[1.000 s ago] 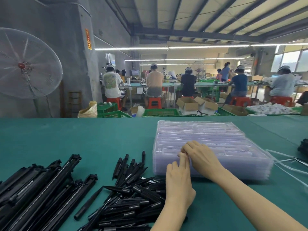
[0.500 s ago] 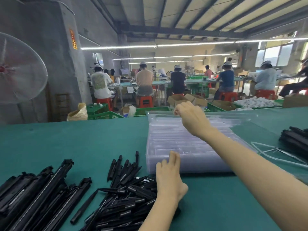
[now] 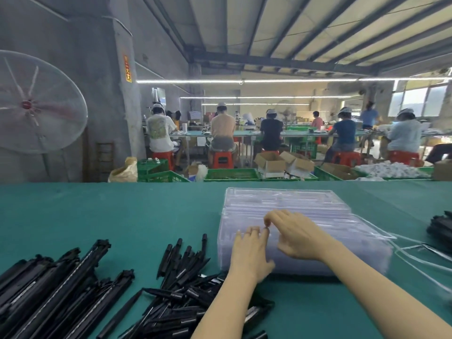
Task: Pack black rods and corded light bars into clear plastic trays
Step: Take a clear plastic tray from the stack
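Trays [image 3: 305, 216]: left hand [image 3: 248, 250] presses flat; right hand [image 3: 297, 234] pinches top tray's edge.

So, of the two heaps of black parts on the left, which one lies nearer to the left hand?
The heap of short black rods: the left hand reaches over its right edge. The long light bars lie farther left.

Green table [image 3: 122, 216]: bare cloth left of and beyond the stack of clear trays [image 3: 318, 216], open to a hand from the left. Near left edge blocked by a heap of long black light bars [image 3: 61, 285]. Pile of black rods [image 3: 181, 277] just beside it, reaching the stack's near-left corner. Both hands sit on the stack's near edge. Right of stack: white cords [image 3: 420, 250] trail across the cloth; more black bars [image 3: 440, 228] at the far right edge.
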{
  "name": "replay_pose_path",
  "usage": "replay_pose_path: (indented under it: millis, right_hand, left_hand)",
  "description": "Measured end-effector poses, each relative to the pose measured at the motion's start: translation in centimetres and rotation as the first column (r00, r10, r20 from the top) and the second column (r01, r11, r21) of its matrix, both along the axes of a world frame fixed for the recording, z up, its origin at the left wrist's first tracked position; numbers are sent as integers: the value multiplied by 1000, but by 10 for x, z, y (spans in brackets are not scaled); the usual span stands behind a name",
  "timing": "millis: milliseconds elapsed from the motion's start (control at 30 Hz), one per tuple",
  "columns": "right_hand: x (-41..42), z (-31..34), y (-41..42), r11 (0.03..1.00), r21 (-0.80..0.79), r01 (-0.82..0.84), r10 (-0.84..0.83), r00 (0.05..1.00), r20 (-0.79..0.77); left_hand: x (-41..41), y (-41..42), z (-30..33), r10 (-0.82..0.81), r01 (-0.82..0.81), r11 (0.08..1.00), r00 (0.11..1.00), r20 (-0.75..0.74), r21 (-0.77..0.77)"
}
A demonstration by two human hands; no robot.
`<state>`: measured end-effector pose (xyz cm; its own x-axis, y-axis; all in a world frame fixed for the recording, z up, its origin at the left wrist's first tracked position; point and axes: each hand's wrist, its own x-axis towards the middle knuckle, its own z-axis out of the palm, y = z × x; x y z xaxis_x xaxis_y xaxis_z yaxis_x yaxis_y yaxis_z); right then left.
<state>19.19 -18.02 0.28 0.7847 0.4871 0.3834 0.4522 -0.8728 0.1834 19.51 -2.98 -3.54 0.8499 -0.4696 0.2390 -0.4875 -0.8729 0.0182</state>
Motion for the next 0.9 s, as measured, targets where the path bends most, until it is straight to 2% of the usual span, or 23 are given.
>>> replay_pose_path:
  millis: [67, 200, 267, 433, 533, 600, 667, 733, 767, 833, 867, 900]
  right_hand:
    - [3, 2, 0, 997, 50, 63, -63, 998, -12]
    - [12, 16, 6, 961, -1, 278, -276, 956, 104]
    - [15, 34, 3, 948, 101, 303, -317, 929, 190]
    - [5, 83, -3, 927, 244, 284, -347, 896, 276]
    - [-14, 96, -7, 949, 275, 153, -258, 880, 399]
    - [-26, 110, -14, 952, 280, 120, -253, 824, 507]
    - [-35, 135, -29, 888, 458, 49, -333, 755, 565]
    - [-43, 156, -43, 833, 553, -9, -354, 758, 547]
    - [-47, 159, -46, 854, 521, -1, -330, 773, 542]
    - [-60, 151, -42, 933, 360, 28, -251, 767, 591]
    - [-69, 141, -39, 958, 285, 37, -211, 761, 613]
    - [-77, 129, -37, 972, 232, 43, -182, 763, 620]
  left_hand:
    - [7, -1, 2, 7, -8, 1000, 998, -61, -24]
    - [15, -9, 11, 86, -79, 996, 972, -218, 39]
    - [16, -12, 13, 119, -106, 992, 964, -238, 67]
    - [17, -13, 15, 126, -109, 991, 954, -271, 79]
    - [18, -12, 17, 135, -106, 988, 948, -288, 114]
    - [18, -11, 16, 133, -101, 987, 953, -272, 127]
    - [14, -10, 10, 123, -108, 991, 968, -218, 79]
    - [11, -9, 8, 128, -114, 990, 973, -194, 83]
    - [11, -8, 10, 128, -110, 989, 971, -202, 100]
    - [12, -4, 17, 103, -81, 992, 963, -249, 97]
    - [12, 0, 23, 58, -60, 998, 952, -301, 2]
    - [13, 4, 28, -34, -49, 975, 930, -367, -214]
